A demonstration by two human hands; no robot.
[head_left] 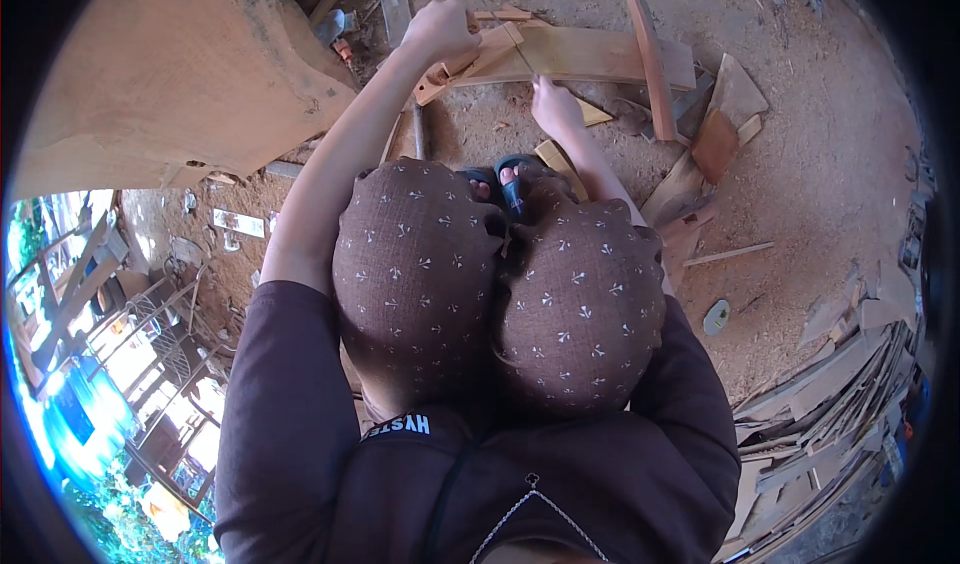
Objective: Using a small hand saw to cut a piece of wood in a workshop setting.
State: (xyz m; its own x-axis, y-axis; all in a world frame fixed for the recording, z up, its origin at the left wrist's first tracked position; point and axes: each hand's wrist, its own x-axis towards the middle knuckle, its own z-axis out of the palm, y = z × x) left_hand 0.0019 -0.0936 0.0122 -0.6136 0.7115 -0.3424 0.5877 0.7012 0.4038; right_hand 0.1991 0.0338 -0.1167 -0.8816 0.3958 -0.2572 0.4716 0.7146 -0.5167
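Left hand [440,32] curled at 12 o'clock by the pale plank [600,54], grip unclear, right hand [558,110] apart at 1 o'clock, clamped on thin dark strip [526,61]!

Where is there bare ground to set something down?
Mostly bare dirt lies between the thin stick and the wood pile, right of the pale oval. Crowded: around the left hand and right hand, by the long plank.

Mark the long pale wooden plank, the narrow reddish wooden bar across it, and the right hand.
Long pale wooden plank [595,54]: head view, its broad face.
Narrow reddish wooden bar [653,70]: head view, middle of its length.
Right hand [557,110]: head view, back of hand.
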